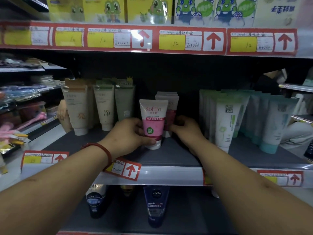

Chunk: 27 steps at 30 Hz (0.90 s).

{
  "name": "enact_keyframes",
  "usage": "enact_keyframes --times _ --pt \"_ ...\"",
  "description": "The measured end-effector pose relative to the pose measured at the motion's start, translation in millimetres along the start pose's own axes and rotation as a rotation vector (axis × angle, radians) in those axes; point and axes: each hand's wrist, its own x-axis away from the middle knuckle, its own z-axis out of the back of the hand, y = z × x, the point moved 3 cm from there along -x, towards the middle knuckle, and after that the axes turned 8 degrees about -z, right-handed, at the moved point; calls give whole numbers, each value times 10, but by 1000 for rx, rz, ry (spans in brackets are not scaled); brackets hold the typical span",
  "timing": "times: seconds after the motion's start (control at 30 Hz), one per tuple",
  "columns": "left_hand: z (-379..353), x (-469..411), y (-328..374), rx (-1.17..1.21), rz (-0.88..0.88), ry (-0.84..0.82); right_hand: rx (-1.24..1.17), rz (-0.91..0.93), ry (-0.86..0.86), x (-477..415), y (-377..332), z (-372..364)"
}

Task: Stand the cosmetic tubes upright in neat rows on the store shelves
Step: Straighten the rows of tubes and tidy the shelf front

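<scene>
A pink and white Softto tube point(153, 122) stands upright on its cap at the front of the middle shelf point(169, 160). My left hand point(128, 134) grips its lower part, thumb across the front near the cap. Right behind it stands a row of similar pink tubes point(170, 106). My right hand point(185, 127) reaches beside that row with fingers curled round the lower part of one of those tubes; the contact is partly hidden.
Beige and green tubes point(106, 106) stand at the left of the shelf, white and teal tubes point(227, 119) at the right. Dark Nivea tubes point(156, 206) stand on the shelf below. Boxed goods point(149, 9) fill the shelf above. Price labels point(128, 168) line the shelf edges.
</scene>
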Motion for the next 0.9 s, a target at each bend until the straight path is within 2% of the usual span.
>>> enact_keyframes --times 0.2,0.6,0.9 --pt "-145 -62 93 -9 -31 0 -159 -90 106 -6 65 90" --pt "-339 -266 135 -46 -42 45 -3 -67 107 54 59 72" --pt "-348 -257 134 -69 -4 21 64 -86 116 56 67 75"
